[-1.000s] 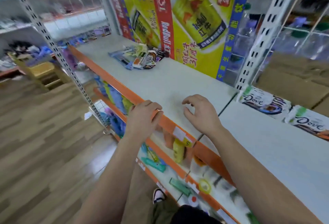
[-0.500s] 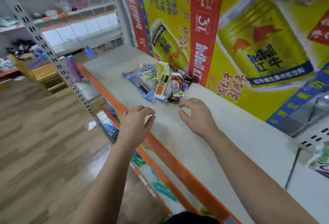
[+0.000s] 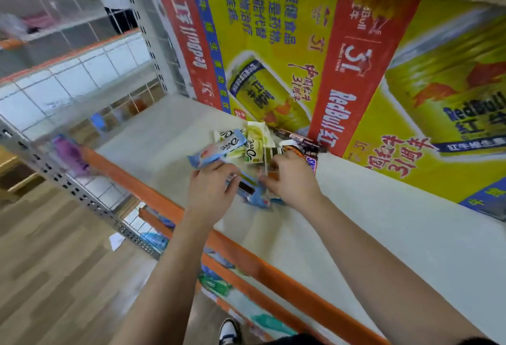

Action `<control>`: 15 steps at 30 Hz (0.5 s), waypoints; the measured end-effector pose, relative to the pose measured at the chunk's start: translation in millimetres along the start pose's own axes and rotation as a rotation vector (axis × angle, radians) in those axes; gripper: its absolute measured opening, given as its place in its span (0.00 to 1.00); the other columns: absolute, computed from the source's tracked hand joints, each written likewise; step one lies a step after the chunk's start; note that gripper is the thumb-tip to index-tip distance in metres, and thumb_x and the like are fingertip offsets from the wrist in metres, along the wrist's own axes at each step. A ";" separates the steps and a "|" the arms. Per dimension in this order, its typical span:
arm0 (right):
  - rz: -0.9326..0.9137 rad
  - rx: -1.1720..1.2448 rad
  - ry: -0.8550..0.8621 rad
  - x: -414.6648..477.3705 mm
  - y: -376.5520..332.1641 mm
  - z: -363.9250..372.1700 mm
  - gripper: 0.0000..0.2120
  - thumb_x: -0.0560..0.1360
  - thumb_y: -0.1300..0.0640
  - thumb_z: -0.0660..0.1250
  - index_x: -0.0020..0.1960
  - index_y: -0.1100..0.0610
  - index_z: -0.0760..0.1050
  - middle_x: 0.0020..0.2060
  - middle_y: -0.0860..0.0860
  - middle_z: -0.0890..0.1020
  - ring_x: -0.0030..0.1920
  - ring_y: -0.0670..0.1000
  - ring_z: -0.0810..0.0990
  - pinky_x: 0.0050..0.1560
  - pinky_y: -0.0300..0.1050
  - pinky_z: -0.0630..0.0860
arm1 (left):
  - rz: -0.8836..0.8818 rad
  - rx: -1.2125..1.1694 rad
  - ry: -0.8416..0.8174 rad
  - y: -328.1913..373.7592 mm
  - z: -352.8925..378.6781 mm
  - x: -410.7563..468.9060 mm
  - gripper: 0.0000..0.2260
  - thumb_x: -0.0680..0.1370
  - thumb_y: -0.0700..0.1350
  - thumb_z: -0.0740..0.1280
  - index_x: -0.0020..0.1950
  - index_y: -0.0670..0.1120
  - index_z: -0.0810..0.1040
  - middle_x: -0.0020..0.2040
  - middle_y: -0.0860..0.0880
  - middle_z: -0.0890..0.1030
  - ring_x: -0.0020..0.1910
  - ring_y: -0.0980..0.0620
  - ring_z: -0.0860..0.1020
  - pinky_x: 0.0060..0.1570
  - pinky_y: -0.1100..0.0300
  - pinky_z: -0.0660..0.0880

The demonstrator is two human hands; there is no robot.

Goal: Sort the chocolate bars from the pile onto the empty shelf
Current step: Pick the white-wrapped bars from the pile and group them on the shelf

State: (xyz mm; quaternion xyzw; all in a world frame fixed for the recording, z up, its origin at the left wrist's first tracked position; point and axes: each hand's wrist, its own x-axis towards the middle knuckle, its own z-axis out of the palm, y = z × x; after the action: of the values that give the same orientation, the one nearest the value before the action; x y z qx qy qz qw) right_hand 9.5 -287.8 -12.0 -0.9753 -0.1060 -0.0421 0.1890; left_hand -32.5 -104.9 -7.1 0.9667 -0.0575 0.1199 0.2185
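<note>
The pile of chocolate bars (image 3: 247,144) lies on the white shelf (image 3: 383,224), against the yellow and red poster (image 3: 273,51) at the rear. Both hands are at the near side of the pile. The left hand (image 3: 210,188) has curled fingers pinching the end of a blue-wrapped bar (image 3: 253,195). The right hand (image 3: 293,180) rests bent fingers on the bars; motion blur means its grip cannot be told.
</note>
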 end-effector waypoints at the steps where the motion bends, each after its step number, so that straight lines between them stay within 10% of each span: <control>1: 0.034 -0.030 -0.013 3.5 -4.5 2.5 0.27 0.69 0.38 0.68 0.55 0.58 0.74 0.52 0.58 0.75 0.53 0.59 0.74 0.49 0.51 0.73 | 0.022 -0.005 -0.007 -5.9 -2.0 9.0 0.10 0.76 0.51 0.61 0.50 0.51 0.80 0.47 0.52 0.81 0.48 0.46 0.79 0.48 0.49 0.73; 15: 0.354 0.333 0.181 -20.1 -1.4 -29.7 0.14 0.73 0.59 0.67 0.59 0.52 0.78 0.52 0.50 0.84 0.53 0.51 0.80 0.52 0.45 0.75 | 0.180 0.006 -0.120 1.9 22.8 97.9 0.16 0.78 0.53 0.63 0.55 0.41 0.76 0.48 0.40 0.80 0.48 0.40 0.77 0.42 0.52 0.70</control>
State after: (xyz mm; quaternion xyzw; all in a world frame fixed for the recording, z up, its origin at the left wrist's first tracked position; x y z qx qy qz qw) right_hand -11.6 -301.5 13.5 -0.9264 0.0781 -0.0777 0.3602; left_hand 66.3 -122.3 -1.2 0.9638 -0.1567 0.0810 0.2000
